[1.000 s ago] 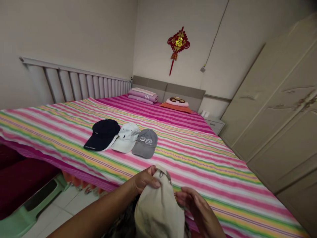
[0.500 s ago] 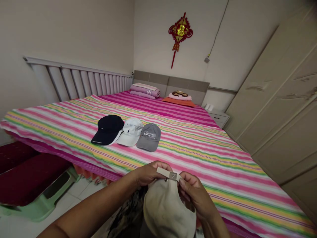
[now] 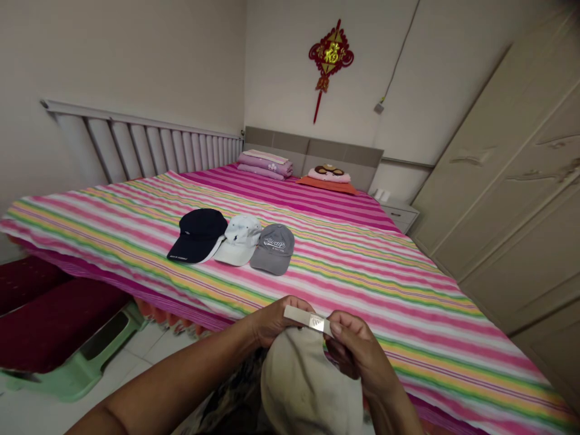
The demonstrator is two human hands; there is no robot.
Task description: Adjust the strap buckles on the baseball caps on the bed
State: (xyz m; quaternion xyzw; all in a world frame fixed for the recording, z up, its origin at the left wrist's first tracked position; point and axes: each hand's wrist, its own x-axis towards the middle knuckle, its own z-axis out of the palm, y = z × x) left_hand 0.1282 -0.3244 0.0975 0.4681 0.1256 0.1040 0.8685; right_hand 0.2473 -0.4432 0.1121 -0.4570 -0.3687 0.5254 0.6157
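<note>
I hold a beige cap (image 3: 301, 386) low in front of me, its back strap (image 3: 306, 319) stretched between my hands. My left hand (image 3: 272, 320) pinches the strap's left end and my right hand (image 3: 356, 353) pinches its right end by the metal buckle. Beyond my hands, three caps lie in a row on the striped bed (image 3: 408, 326): a navy cap (image 3: 198, 234), a white cap (image 3: 239, 239) and a grey cap (image 3: 273, 248), each overlapping its neighbour.
A cream wardrobe (image 3: 521, 199) lines the right side. A green stool with a dark red cushion (image 3: 63, 338) stands at the left by the bed edge. Folded bedding (image 3: 266, 164) and a pillow (image 3: 328, 177) lie at the headboard. A nightstand (image 3: 399, 214) sits in the corner.
My right hand has come up and taken the strap's buckle end; both hands now hold the strap taut. The view has tilted down slightly.
</note>
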